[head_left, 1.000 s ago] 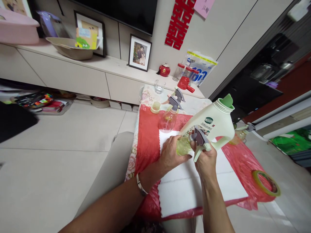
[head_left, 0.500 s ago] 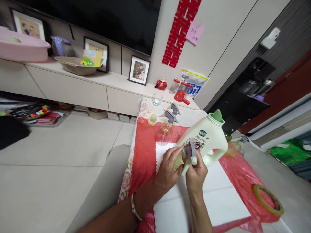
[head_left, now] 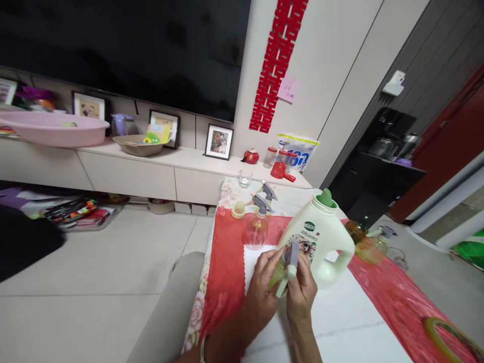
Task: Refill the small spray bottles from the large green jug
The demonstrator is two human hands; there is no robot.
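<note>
My left hand (head_left: pixel 260 292) is wrapped round a small yellow-green spray bottle (head_left: pixel 278 272), held tilted over the white cloth (head_left: pixel 340 322). My right hand (head_left: pixel 301 292) grips the bottle's grey and pale green trigger head (head_left: pixel 290 258). Just behind both hands stands a large cream detergent jug (head_left: pixel 321 237) with a green spout and no cap. A clear pinkish spray bottle (head_left: pixel 256 227) with a grey trigger stands beyond, on the red plastic sheet (head_left: pixel 227 252).
A loose cream cap (head_left: pixel 238 209), another trigger sprayer (head_left: pixel 269 191) and a glass (head_left: pixel 244 178) sit at the table's far end. Amber bottles (head_left: pixel 365 242) stand right of the jug. A green tape roll (head_left: pixel 449 338) lies at the lower right. A low cabinet (head_left: pixel 124 176) runs along the wall.
The view has tilted upward, so the hands and table sit lower in the picture. My right hand has turned the trigger head on the small bottle, which now points more toward me.
</note>
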